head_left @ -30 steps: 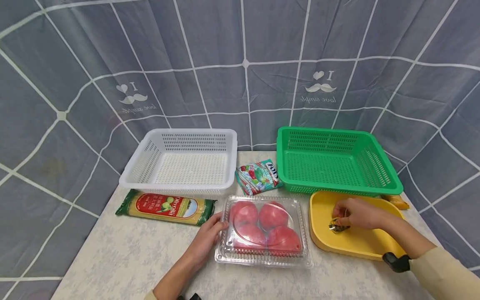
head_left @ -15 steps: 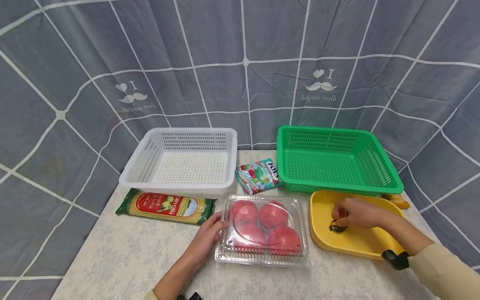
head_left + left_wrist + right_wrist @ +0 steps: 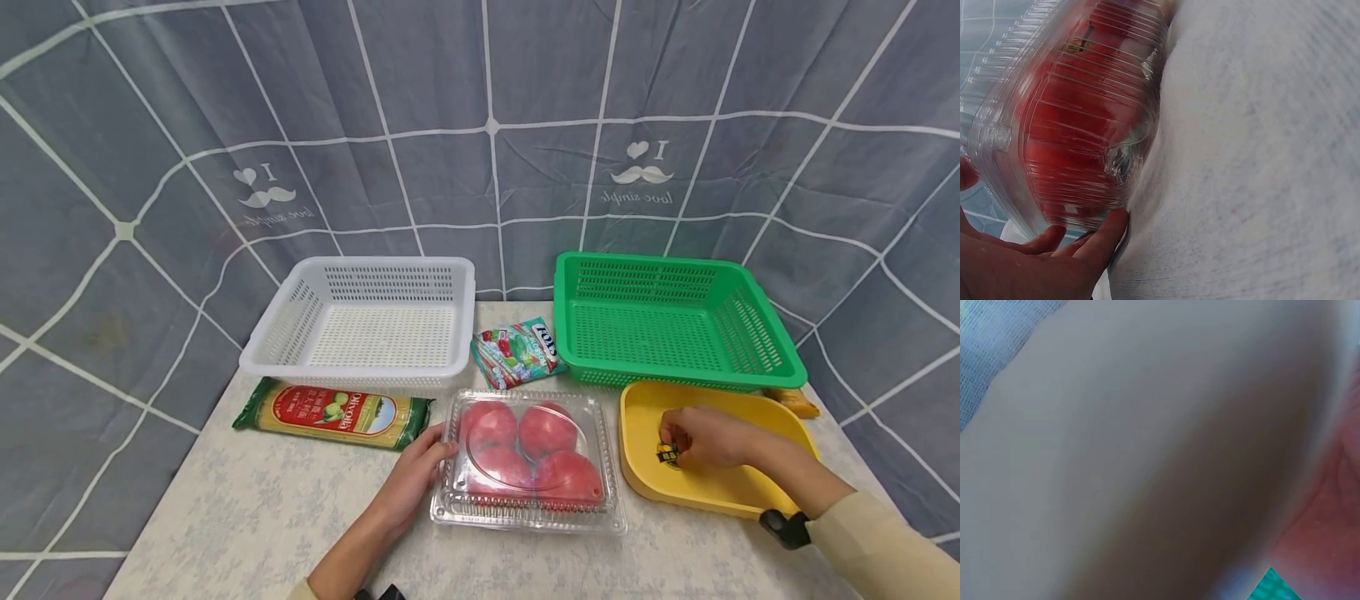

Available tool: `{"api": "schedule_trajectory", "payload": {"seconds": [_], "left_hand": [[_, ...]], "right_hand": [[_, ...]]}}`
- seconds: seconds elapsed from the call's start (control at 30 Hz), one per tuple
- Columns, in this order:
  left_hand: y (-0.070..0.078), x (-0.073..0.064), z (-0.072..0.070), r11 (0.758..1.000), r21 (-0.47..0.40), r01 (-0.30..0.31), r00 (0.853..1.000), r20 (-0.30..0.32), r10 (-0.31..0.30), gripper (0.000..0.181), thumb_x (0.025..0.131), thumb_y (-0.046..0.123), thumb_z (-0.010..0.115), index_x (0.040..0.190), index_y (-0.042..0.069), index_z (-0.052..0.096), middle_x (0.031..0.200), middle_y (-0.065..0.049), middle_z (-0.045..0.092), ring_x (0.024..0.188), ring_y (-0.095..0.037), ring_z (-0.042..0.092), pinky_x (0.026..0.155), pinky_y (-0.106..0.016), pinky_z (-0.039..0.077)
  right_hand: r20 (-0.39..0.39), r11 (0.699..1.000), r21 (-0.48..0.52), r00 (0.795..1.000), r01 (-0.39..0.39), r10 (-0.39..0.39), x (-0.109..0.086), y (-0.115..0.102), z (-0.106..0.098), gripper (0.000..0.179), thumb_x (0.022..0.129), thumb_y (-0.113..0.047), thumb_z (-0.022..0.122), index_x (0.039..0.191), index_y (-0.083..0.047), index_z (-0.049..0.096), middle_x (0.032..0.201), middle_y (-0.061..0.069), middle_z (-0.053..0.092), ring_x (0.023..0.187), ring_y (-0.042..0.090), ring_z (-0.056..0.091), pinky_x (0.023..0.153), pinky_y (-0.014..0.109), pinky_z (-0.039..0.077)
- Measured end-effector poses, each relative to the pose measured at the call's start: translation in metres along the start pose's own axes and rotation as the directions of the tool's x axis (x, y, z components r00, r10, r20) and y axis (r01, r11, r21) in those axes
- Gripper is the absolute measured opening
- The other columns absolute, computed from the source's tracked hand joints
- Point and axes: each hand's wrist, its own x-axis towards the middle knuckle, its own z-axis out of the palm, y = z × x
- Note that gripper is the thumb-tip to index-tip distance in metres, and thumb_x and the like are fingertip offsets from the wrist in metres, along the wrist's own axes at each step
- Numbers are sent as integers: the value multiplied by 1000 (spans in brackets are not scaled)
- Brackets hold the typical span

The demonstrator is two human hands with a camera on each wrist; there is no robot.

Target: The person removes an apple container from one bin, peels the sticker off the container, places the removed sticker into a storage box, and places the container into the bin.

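Observation:
In the head view, a clear plastic clamshell box (image 3: pixel 528 517) of red tomatoes (image 3: pixel 566 479) lies at the front middle of the table. My left hand (image 3: pixel 416 462) holds its left side, thumb at the rim. Up close in the left wrist view, the fingers (image 3: pixel 1107 240) lie against the lower side of the ribbed box. Inside a yellow tray (image 3: pixel 637 487) to the right, my right hand (image 3: pixel 708 437) pinches a small black-and-yellow packet (image 3: pixel 667 454), partly hidden by the fingers. A pale sleeve fills most of the right wrist view, leaving that grip unseen there.
Behind stand a white basket (image 3: pixel 360 371) and a green basket (image 3: pixel 675 375), with a FOX'S candy bag (image 3: pixel 517 354) between. A spaghetti pack (image 3: pixel 330 412) lies left. Another yellow packet (image 3: pixel 795 402) shows partly behind the tray. Grey curtain surrounds the table.
My right hand has shifted slightly and turned inside the yellow tray, and the small packet has moved a little left with its fingers. The left hand and tomato box have stayed put.

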Motion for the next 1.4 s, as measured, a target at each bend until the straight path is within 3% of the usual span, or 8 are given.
{"api": "schedule_trajectory", "payload": {"seconds": [0.17,0.4,0.63,0.87,1.07,1.27,1.4], "left_hand": [[0,-1,0,1000,7,-1,1000,2,1,55,95,25,54,141,-2,40,133,-15,49,113,-23,49,93,-35,39],[-1,0,0,1000,15,-2,1000,-3,2,54,94,24,54,140,-1,42,132,-16,51,111,-23,51,94,-36,40],[-3,1,-1,1000,27,9,1000,-22,-8,55,94,27,55,140,0,42,133,-15,50,114,-24,50,97,-41,37],[-4,2,1,1000,24,9,999,-34,-8,56,94,29,57,140,1,44,134,-14,50,118,-25,47,99,-48,34],[-5,1,2,999,38,21,998,-58,-18,58,93,32,59,140,2,44,134,-15,50,116,-26,48,97,-50,36],[-7,2,3,999,41,-1,998,-56,4,55,91,26,61,138,1,44,128,-16,54,109,-23,53,90,-37,42],[-7,2,4,1000,23,-15,999,-42,16,54,91,20,61,138,1,43,128,-16,54,107,-22,53,89,-31,43]], "right_hand": [[-1,1000,4,1000,-15,15,-2,-2,-2,23,74,-1,71,91,-10,57,72,-7,51,64,6,45,61,26,39],[-62,999,47,998,1,1,-7,-6,-14,4,92,-7,61,94,-5,58,80,-4,54,67,7,46,60,25,40],[-144,1000,15,990,6,-4,-12,-19,-23,12,97,-20,57,101,-9,61,84,-4,58,72,7,50,63,27,44],[-308,1000,1,951,-11,10,-11,-36,-24,21,97,-22,58,110,-6,63,92,-4,62,78,8,55,67,28,49],[-372,997,75,927,-13,40,-6,-53,-22,31,99,-28,55,119,-6,61,104,-1,64,93,13,59,78,33,50],[-389,985,172,918,-11,78,4,-66,-12,38,98,-37,54,123,-9,59,111,-1,62,100,17,57,81,33,50],[-396,980,201,914,-5,86,9,-73,-3,36,97,-34,57,123,-9,59,111,0,63,99,17,58,80,33,51]]}}
